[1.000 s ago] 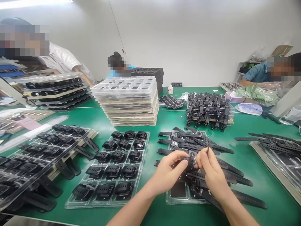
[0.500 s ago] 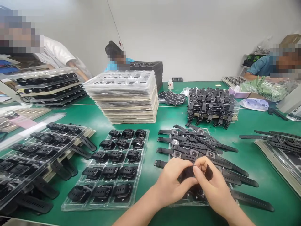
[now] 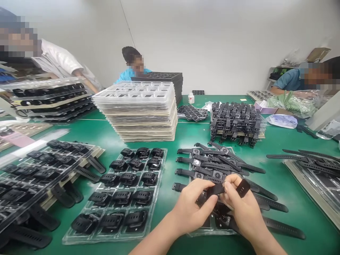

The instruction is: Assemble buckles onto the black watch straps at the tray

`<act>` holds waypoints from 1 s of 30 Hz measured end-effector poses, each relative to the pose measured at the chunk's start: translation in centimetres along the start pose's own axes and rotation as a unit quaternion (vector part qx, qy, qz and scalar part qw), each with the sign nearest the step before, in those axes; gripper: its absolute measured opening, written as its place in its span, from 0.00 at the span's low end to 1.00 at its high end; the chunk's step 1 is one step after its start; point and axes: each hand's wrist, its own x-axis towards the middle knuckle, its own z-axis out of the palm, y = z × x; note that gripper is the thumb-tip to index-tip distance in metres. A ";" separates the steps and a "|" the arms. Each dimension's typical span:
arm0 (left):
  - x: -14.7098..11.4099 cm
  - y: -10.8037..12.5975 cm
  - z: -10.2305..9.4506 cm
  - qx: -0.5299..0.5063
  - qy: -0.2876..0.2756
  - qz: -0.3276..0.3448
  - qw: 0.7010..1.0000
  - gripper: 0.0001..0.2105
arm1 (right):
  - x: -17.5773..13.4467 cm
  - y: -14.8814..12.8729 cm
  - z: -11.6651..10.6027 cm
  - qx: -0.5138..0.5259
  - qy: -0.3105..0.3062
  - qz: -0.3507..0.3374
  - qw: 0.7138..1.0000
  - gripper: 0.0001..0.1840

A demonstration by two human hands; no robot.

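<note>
My left hand [image 3: 192, 209] and my right hand [image 3: 240, 209] meet over a clear tray [image 3: 196, 232] of black watches with loose straps. Both hands pinch one black watch [image 3: 215, 190] between them; its strap end [image 3: 243, 187] sticks out above my right fingers. Several more strapped watches [image 3: 212, 163] lie in rows just beyond my hands. To the left sits a clear tray [image 3: 117, 194] filled with buckled black watches.
A tall stack of clear trays [image 3: 138, 111] stands mid-table, and a pile of black watches [image 3: 235, 122] to its right. Filled trays [image 3: 34, 170] crowd the left, strap trays [image 3: 316, 170] the right edge. Three other people work at the far side of the green table [image 3: 271, 145].
My hands have drawn slightly nearer with the watch, and the strap end has swung out above my right fingers. The view shifted a little.
</note>
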 end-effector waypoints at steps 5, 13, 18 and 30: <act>1.4 0.9 0.6 -0.203 0.011 -0.132 0.970 0.12 | 0.0 -0.1 0.4 -0.012 -0.028 -0.032 0.999 0.22; 1.8 0.3 1.6 -0.428 0.064 -0.183 0.883 0.22 | 0.3 0.4 -0.8 -0.064 -0.042 -0.017 0.997 0.23; 0.5 0.4 2.0 -0.348 0.042 -0.172 0.921 0.23 | 0.0 2.0 0.1 0.029 -0.011 0.005 1.000 0.25; 0.5 0.4 1.9 -0.279 0.037 -0.165 0.945 0.27 | -0.1 1.5 0.8 0.087 -0.044 0.069 0.993 0.28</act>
